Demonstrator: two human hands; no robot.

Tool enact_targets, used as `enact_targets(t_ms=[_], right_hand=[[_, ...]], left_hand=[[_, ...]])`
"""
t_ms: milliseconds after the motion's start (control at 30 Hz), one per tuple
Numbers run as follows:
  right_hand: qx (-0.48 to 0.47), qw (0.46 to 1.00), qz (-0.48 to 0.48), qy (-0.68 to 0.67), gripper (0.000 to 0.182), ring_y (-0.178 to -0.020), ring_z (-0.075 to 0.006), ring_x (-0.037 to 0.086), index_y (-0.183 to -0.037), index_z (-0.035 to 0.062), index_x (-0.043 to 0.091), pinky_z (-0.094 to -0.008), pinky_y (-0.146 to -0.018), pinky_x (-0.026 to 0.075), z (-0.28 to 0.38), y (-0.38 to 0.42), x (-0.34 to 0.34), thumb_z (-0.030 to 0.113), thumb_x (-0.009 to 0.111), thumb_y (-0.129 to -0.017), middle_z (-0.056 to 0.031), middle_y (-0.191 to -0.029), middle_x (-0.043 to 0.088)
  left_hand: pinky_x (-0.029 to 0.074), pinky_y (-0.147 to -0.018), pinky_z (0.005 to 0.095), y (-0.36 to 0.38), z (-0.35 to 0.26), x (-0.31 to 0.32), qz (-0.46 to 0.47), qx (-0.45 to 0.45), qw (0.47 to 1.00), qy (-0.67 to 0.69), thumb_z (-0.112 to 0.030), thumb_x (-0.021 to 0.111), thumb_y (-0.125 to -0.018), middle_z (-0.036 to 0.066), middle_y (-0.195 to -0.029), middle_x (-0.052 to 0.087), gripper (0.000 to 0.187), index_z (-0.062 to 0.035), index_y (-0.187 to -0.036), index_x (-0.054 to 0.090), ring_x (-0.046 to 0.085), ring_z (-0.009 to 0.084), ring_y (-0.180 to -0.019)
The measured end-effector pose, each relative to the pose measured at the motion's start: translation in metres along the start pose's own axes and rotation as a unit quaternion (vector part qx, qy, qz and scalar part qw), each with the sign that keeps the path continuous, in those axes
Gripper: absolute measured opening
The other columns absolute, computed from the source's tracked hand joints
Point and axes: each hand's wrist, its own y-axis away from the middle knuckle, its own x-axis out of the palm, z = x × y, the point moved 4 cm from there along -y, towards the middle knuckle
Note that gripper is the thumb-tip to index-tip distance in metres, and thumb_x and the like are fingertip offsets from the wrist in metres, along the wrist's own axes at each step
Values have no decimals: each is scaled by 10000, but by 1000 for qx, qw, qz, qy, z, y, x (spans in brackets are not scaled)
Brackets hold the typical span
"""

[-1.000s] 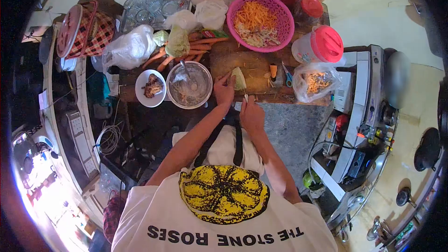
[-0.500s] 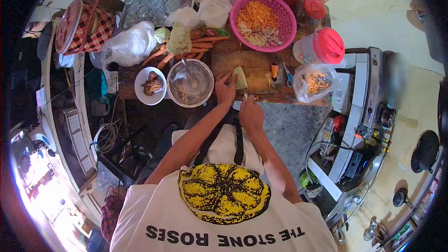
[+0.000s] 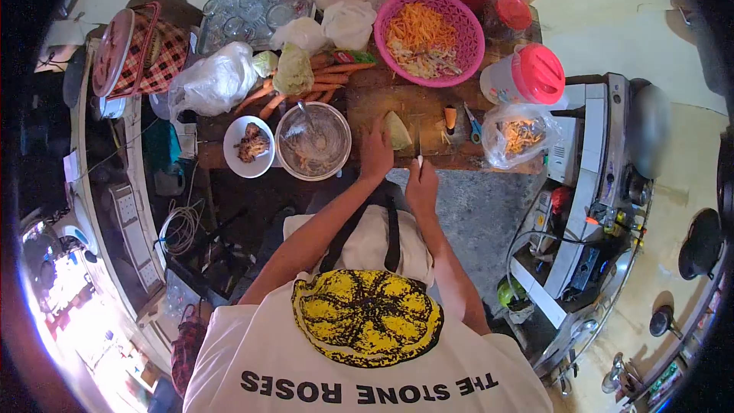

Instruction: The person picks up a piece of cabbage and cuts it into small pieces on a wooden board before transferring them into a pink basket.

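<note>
A pale green cabbage piece lies on the wooden cutting board. My left hand grips it from the left side, fingers against it. In my right hand is a knife, held by its white handle, with the blade pointing away from me over the board. The blade stands just right of the cabbage, with a small gap between them. A carrot stub and blue-handled scissors lie farther right.
Left of the board stand a metal bowl and a white bowl with brown food. Behind are carrots, another cabbage piece and a pink basket of shredded vegetables. A red-lidded pitcher and a plastic bag are at right.
My right hand and the knife have shifted right, away from the cabbage piece. The blade now shows beside it. My left hand has moved slightly right and stays at the cabbage.
</note>
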Motion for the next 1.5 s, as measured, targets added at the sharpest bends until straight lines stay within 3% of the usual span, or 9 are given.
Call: enact_targets(t_ms=[133,233,333,433,633,833,1233,1367,1500], right_hand=[[-7,1000,15,8,298,-831,-492,558,-948,-36,496,-546,-688,411,-2,-6,12,256,438,-970,-301,-866,588],[-16,1000,16,13,299,-824,-500,553,-957,-40,510,-550,-688,410,-1,-18,18,248,432,-972,-306,-872,583],[-34,999,2,4,299,-812,-509,550,-962,-36,517,-555,-681,413,-3,-20,18,253,438,-971,-309,-864,585],[-22,999,-23,-38,295,-796,-509,555,-968,-27,523,-559,-669,419,-7,-16,8,259,447,-969,-303,-844,593],[13,1000,-23,1,286,-717,-500,577,-960,1,493,-567,-615,429,-18,-5,-4,285,458,-968,-283,-751,600],[-9,995,12,95,290,-656,-466,610,-985,21,451,-550,-563,479,-14,0,2,310,434,-976,-266,-689,607],[-3,988,9,152,288,-600,-461,605,-950,14,443,-548,-506,472,4,0,6,291,383,-1000,-279,-649,594],[5,986,12,165,288,-589,-478,591,-943,15,440,-558,-503,463,5,1,6,287,369,-1004,-287,-637,585],[16,980,27,198,287,-591,-424,626,-923,4,461,-510,-513,504,4,0,10,276,401,-993,-251,-637,608]], left_hand=[[378,-992,517,6,-28,-12,121,-66,990,-42,-234,505,-937,326,-1318,390,494,-43,-1375,380,416,503,-1195],[373,-1012,494,5,-39,-19,92,61,984,-137,-205,573,-890,291,-1340,391,558,-37,-1381,368,410,474,-1209],[396,-983,476,2,-40,-16,43,173,977,-113,-195,651,-822,229,-1290,442,600,-46,-1351,412,425,426,-1193],[411,-944,466,-2,-35,-10,89,259,953,-126,-204,685,-789,181,-1218,480,554,-37,-1277,484,454,383,-1151],[413,-924,444,-6,-42,-26,81,151,965,-198,-283,695,-779,143,-1172,505,410,-77,-1120,599,482,336,-1107],[392,-884,432,-8,-37,-21,2,246,962,-118,-314,690,-787,86,-1101,563,346,-143,-1088,668,512,294,-1043],[398,-852,438,-14,-30,-12,28,128,990,-50,-269,697,-781,44,-921,625,205,-166,-953,740,555,280,-956],[393,-837,440,-13,-33,-15,-12,156,983,-93,-273,694,-783,38,-911,629,191,-171,-936,746,560,284,-923],[387,-824,430,-14,-34,-14,9,153,984,-87,-272,682,-789,44,-889,630,190,-162,-931,747,559,290,-901]])
